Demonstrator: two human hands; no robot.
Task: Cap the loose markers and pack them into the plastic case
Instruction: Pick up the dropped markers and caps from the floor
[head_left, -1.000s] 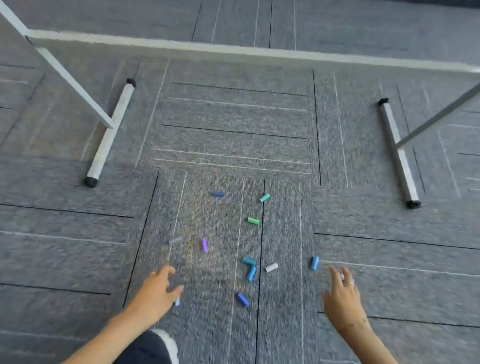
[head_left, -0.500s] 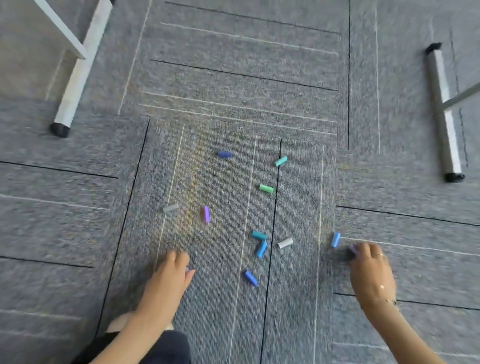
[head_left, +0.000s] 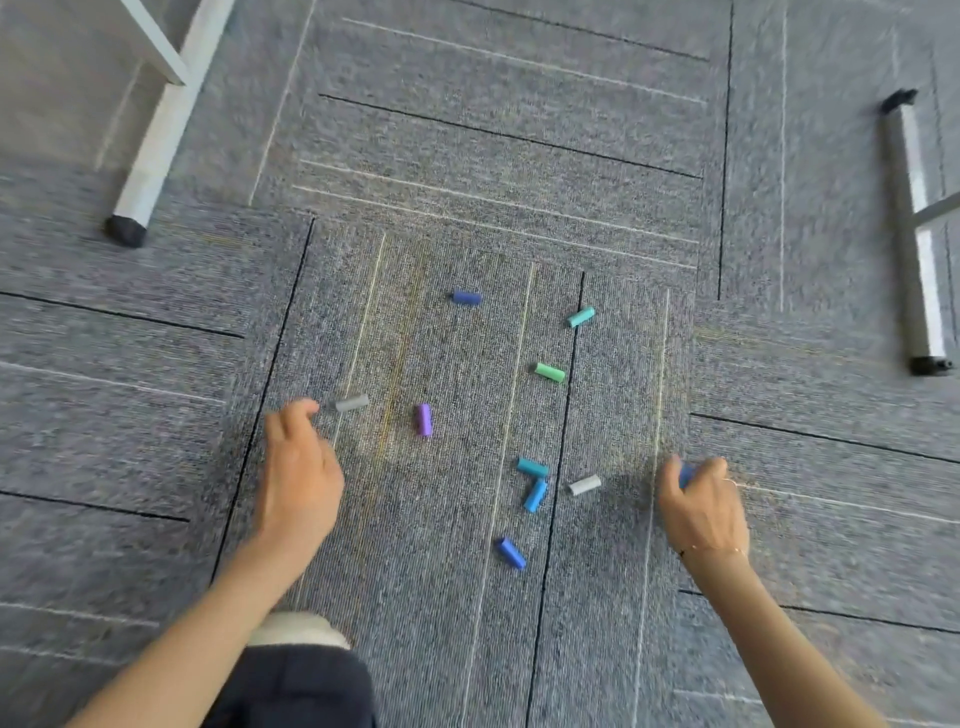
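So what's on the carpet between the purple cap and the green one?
Nothing: in the head view, bare carpet separates the purple cap from the green cap.

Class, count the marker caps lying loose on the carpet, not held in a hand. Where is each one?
9: dark blue, teal, green, grey, purple, teal-blue, light blue, white, blue. The hands may hide more.

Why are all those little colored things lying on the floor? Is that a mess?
Yes. Small marker caps lie scattered on the grey carpet, pointing every way. No markers or case show. The right hand pinches a blue cap; the left hand reaches toward a grey cap.
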